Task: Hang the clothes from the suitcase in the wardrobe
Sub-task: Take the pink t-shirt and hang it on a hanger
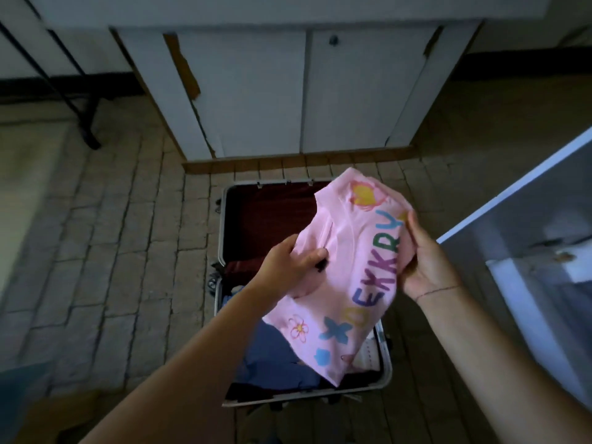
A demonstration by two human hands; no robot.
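Dim room, stone-tiled floor (134, 238), a white cupboard (304, 91) ahead. An open suitcase (386, 373) lies on the floor with blue clothes (269, 357) inside. Above it, the left hand (288, 267) and right hand (426, 261) each grip a side of a pink shirt (352, 251).

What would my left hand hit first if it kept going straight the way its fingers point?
The pink shirt it grips. The left hand points rightward across the fabric; past that, probably the right hand, though depth is unclear.
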